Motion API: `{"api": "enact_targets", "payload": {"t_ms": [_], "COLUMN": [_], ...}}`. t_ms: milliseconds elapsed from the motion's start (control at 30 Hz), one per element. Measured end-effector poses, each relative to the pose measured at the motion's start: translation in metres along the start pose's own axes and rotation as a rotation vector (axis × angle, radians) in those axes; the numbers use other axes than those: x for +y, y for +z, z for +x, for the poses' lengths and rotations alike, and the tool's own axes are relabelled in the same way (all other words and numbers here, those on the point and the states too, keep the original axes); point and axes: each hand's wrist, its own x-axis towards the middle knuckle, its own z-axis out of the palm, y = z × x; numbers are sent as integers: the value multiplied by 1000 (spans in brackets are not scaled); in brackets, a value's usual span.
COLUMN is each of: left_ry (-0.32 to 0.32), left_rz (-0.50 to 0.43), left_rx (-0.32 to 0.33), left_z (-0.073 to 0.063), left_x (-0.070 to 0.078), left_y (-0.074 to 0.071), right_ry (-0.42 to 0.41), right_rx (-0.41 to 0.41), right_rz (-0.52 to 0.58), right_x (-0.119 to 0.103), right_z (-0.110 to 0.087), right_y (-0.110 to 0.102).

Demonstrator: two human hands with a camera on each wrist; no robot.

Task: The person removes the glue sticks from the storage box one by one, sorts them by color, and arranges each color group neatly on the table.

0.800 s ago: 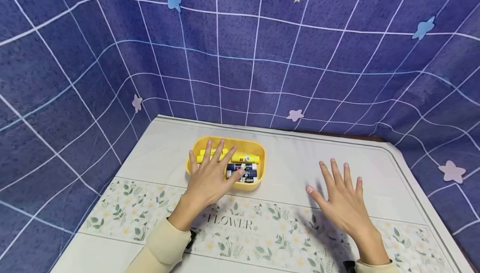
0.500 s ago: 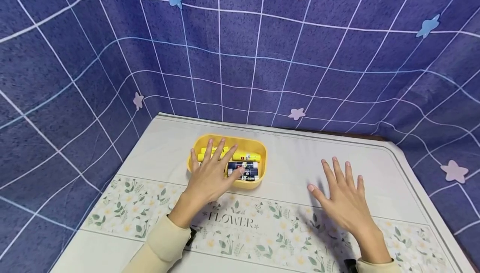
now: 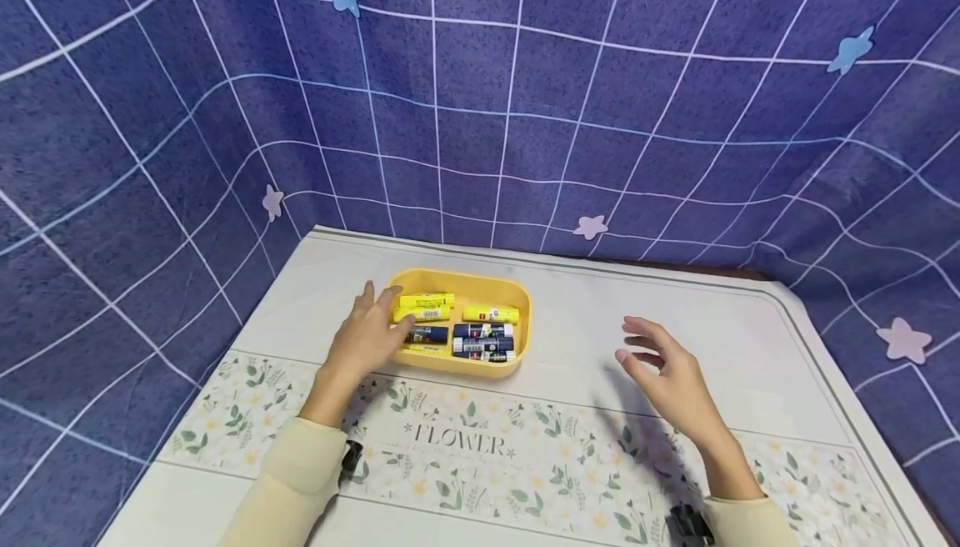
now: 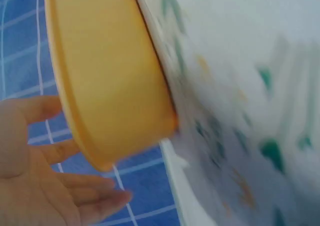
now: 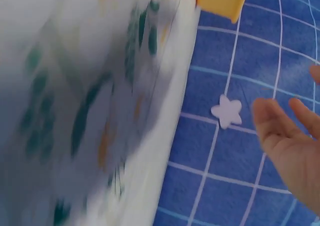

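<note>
A yellow rounded plastic bin (image 3: pixel 480 283) stands on the table at middle left in the head view. In it lie several stubby capped tubes that look like glue sticks: yellow ones (image 3: pixel 491 314) and dark blue ones with white ends (image 3: pixel 483 345). My left hand (image 3: pixel 362 337) is at the bin's left end, thumb and forefinger over the rim, fingers loosely bent and gripping nothing. The left wrist view shows those fingers by the bin's outer wall (image 4: pixel 110 65); contact cannot be told. My right hand (image 3: pixel 671 380) hovers right of the bin, fingers relaxed, holding nothing.
A white tablecloth (image 3: pixel 577 330) with a printed flower band covers the table. Behind it and at both sides hangs a blue gridded curtain (image 3: pixel 480 147) with star prints. Dark straps sit at both wrists, below cream sleeves (image 3: pixel 300 472).
My left hand has moved left from above the bin to its left end, uncovering more tubes. My right hand's spread fingers have bent and turned inward. The bin has stayed in place.
</note>
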Motion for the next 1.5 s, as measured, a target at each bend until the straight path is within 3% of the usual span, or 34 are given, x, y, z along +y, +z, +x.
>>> {"api": "enact_targets", "payload": {"t_ms": [167, 367, 700, 933, 1167, 1500], "left_ry": [-23, -11, 35, 49, 40, 18], "left_rz": [-59, -64, -120, -154, -155, -180], "left_rx": [46, 123, 101, 94, 85, 63], "left_z": [6, 9, 14, 15, 14, 11], "left_x": [-19, -27, -33, -31, -30, -38], "left_y": [-2, -7, -14, -15, -14, -10], "right_ry": [35, 50, 35, 40, 20, -6], "right_rx": [23, -15, -83, -190, -281, -399], "right_rz": [211, 301, 359, 462, 385, 16], "right_x": [-5, -18, -41, -49, -59, -67], "right_z": [24, 52, 90, 111, 129, 153], "right_y": [13, 31, 58, 79, 102, 135]}}
